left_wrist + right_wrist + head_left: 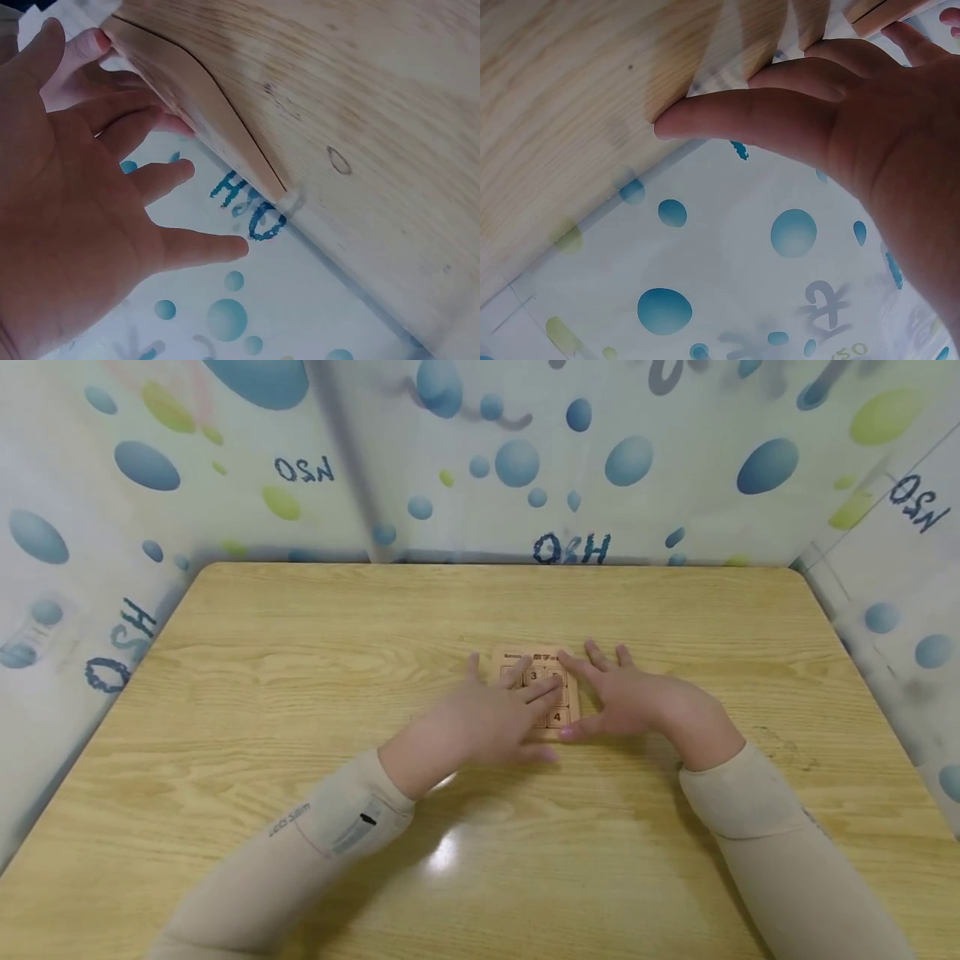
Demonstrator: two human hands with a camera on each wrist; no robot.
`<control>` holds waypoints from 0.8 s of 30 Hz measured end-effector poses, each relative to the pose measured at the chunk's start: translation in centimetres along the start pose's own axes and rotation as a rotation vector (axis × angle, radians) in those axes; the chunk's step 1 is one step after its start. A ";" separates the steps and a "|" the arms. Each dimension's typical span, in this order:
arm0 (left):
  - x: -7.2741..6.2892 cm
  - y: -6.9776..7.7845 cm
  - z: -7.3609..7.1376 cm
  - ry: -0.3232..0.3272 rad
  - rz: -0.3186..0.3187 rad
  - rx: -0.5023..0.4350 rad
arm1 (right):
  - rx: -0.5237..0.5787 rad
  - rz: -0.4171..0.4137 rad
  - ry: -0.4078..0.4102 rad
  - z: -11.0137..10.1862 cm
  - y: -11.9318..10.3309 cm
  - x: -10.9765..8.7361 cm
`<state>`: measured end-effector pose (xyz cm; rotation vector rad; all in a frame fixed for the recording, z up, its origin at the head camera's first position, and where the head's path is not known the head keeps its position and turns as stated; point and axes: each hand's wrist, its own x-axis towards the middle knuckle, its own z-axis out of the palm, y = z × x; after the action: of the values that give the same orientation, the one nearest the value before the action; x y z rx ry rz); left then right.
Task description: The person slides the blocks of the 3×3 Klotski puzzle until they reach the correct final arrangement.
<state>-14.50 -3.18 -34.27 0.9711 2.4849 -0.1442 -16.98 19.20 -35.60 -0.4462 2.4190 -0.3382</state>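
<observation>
A square wooden number-tile puzzle (542, 657) lies flat on the table, printed characters along its far border. Tiles marked 3 and 4 show; others are hidden under my left hand (491, 718). That hand reaches over the board from the left, fingers extended and spread, fingertips on or close over the tiles. At the board's right side is my right hand (626, 697), with a fingertip and the thumb tip right at its edge and the other fingers spread over the table. The left wrist view shows the board's thick side (217, 120) beyond the open palm.
The wood-grain table (300, 635) spreads around the board. Behind it and at both sides stand white walls (480, 527) printed with blue and green drops and lettering. Beige sleeves (300, 852) cover both forearms.
</observation>
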 end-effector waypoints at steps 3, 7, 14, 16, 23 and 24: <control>-0.1 0.4 0.0 0.004 0.018 -0.004 | 0.000 0.005 -0.001 0.0 0.0 -0.1; -0.3 0.5 0.1 -0.003 0.010 -0.012 | -0.006 0.010 0.005 0.1 0.0 -0.1; -1.2 -0.1 0.2 -0.019 -0.039 -0.023 | -0.016 0.007 0.012 0.1 0.0 0.0; -1.4 -0.3 0.2 -0.023 -0.049 -0.024 | -0.019 0.004 0.015 0.1 -0.1 0.0; -1.4 -0.1 0.4 -0.020 -0.052 -0.007 | -0.021 -0.001 0.016 0.1 0.0 0.0; -1.2 0.0 0.4 -0.017 -0.043 -0.001 | -0.020 0.000 0.014 0.1 0.0 -0.1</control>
<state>-13.57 -3.98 -34.10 0.9123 2.4907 -0.1640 -16.84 19.19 -35.67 -0.4542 2.4385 -0.3180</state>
